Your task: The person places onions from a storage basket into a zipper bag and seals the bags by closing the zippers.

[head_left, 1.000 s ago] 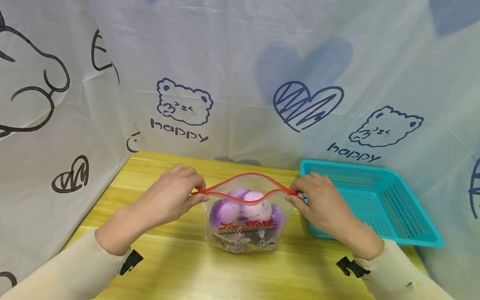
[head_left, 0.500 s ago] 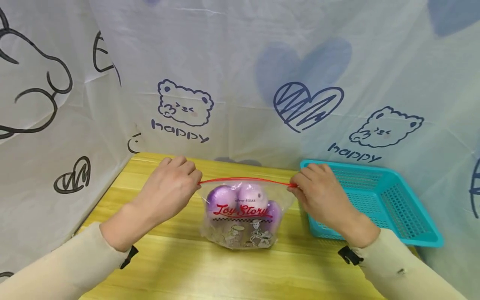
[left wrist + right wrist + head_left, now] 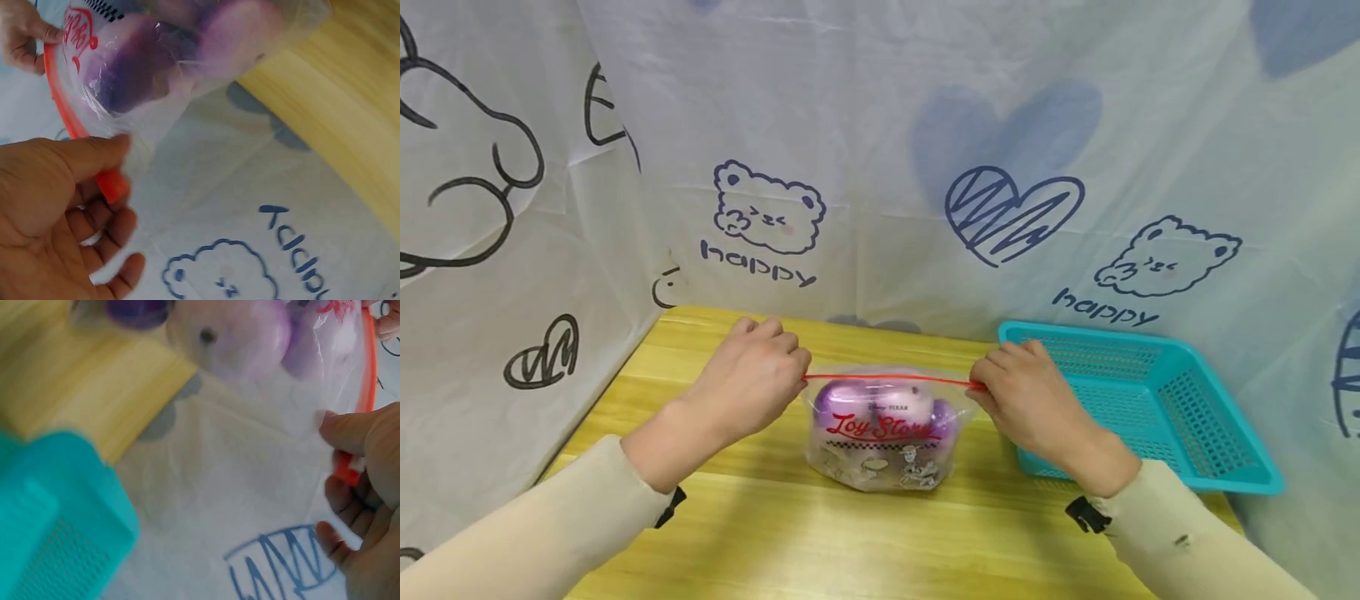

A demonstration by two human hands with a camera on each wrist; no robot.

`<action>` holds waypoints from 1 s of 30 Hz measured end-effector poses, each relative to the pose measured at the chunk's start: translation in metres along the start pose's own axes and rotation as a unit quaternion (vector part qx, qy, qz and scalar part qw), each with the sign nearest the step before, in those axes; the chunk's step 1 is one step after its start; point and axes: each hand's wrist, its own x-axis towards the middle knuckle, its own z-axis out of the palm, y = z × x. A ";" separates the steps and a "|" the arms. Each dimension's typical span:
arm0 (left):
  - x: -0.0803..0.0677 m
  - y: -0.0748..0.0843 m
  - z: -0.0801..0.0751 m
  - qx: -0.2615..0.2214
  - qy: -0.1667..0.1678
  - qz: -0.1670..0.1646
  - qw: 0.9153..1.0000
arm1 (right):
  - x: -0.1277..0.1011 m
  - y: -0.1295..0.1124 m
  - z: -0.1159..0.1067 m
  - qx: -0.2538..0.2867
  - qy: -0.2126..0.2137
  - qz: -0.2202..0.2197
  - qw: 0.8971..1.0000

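Clear bag (image 3: 880, 433) stood mid-table (image 3: 760, 533), purple balls (image 3: 842, 404) inside | red zip strip (image 3: 891, 380) pulled straight | left hand (image 3: 752, 383) pinched strip's left end, fingers curled | right hand (image 3: 1018, 396) pinched its right end | teal basket (image 3: 1150, 400) just right of right hand.

Bright even light, soft shadows; head view sharp, both wrist views blurred, close-range.

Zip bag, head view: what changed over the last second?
The zip bag's red zip strip went from gaping in a wavy loop to pulled straight and flat, and the bag sank a little. The left hand and right hand still pinch its ends. The teal basket stayed put.
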 end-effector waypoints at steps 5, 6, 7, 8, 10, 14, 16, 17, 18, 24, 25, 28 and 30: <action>-0.001 0.005 -0.007 0.038 0.041 -0.002 0.998 | 0.003 0.004 -0.006 -0.032 0.049 -0.035 0.998; -0.001 0.005 -0.007 0.039 0.049 -0.003 0.998 | 0.003 0.004 -0.007 -0.030 0.057 -0.034 0.997; -0.002 0.004 -0.006 0.039 0.055 -0.005 0.998 | 0.003 0.005 -0.007 -0.029 0.061 -0.029 0.997; -0.002 0.003 -0.005 0.038 0.060 -0.007 0.997 | 0.003 0.005 -0.007 -0.028 0.063 -0.024 0.997; -0.002 0.000 -0.001 0.036 0.074 -0.007 0.997 | 0.001 0.006 -0.005 -0.032 0.062 -0.019 0.997; 0.000 -0.004 0.004 0.029 0.093 -0.001 0.995 | 0.000 0.007 0.002 -0.039 0.054 -0.016 0.998; 0.001 -0.006 0.005 0.025 0.098 0.001 0.995 | 0.001 0.008 0.004 -0.033 0.057 -0.012 0.998; 0.002 -0.007 0.005 0.025 0.098 0.002 0.995 | 0.002 0.008 0.004 -0.028 0.062 -0.009 0.998; 0.002 -0.008 0.005 0.025 0.099 0.002 0.995 | 0.002 0.009 0.004 -0.025 0.068 -0.008 0.997; 0.003 -0.011 0.011 0.037 0.084 0.009 0.996 | 0.003 0.013 0.010 -0.071 0.083 -0.040 0.993; 0.003 -0.011 0.013 0.039 0.081 0.011 0.996 | 0.003 0.013 0.012 -0.083 0.079 -0.046 0.992; 0.002 -0.012 0.019 0.039 0.078 0.012 0.996 | 0.002 0.014 0.016 -0.100 0.065 -0.042 0.992; 0.002 -0.014 0.021 0.035 0.082 0.011 0.996 | 0.001 0.016 0.016 -0.093 0.064 -0.030 0.993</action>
